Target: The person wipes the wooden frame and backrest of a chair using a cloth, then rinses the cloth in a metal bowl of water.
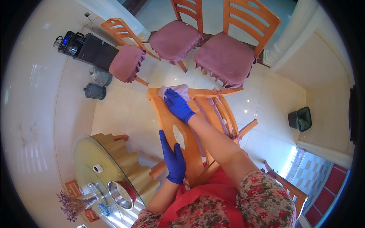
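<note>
A wooden chair (pixel 196 159) stands tilted right in front of me, its slatted backrest towards me. My right hand (pixel 178 105), in a blue glove, presses a pale pink cloth (pixel 182 90) onto the corner where the top rail meets the side post. Lower down, my left hand (pixel 174 159), also gloved in blue, rests against the outer edge of the top rail, beside its oval cut-out, fingers extended and thumb raised. A mauve seat cover is tied to the chair and is partly hidden behind the slats.
Beyond are several wooden chairs with mauve cushions (pixel 223 58). At left stand a glass-topped table (pixel 82 151) with a metal bowl (pixel 121 195) and dried flowers (pixel 70 206), a black drink dispenser (pixel 95 51) and water bottles (pixel 95 91). A bin (pixel 299 119) is at right.
</note>
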`<state>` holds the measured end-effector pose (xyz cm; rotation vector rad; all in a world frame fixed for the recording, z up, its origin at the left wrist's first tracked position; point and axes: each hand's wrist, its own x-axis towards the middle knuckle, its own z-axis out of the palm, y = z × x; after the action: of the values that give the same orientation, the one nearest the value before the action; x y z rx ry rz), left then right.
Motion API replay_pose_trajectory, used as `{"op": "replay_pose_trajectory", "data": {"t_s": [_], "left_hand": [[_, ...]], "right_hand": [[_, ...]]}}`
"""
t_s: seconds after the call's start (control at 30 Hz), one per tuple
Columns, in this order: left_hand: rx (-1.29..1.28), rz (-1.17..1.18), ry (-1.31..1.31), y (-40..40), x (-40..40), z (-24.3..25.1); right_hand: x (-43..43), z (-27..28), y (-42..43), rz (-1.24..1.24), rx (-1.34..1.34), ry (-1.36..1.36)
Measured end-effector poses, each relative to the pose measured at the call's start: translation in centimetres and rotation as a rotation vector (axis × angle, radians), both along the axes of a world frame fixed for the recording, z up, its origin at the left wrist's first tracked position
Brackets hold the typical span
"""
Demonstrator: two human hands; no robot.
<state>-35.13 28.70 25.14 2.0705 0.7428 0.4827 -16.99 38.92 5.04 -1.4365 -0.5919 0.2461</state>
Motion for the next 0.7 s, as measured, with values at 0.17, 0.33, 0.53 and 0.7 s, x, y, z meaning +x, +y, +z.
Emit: {"op": "replay_pose_trajectory", "data": {"t_s": [0.17,0.33,0.53,0.7], "left_hand": [[-0.035,0.008,-0.019,0.0,-0.3,-0.1],[-0.026,-0.01,-0.01,-0.3,0.3,0.2],[-0.055,0.025,0.014,0.4,-0.2,0.1],[-0.074,0.069,0.03,0.5,-0.5,0.4]], "right_hand": [[0.9,2.5,-3.3,0.0,-0.038,-0.235],[4.7,-1.7,-4.2,0.128,-0.072,0.26],[5.1,-2.1,-7.4,0.079,-0.189,0.371],[5.8,-2.3,-8.3,0.064,-0.375,0.365]]}}
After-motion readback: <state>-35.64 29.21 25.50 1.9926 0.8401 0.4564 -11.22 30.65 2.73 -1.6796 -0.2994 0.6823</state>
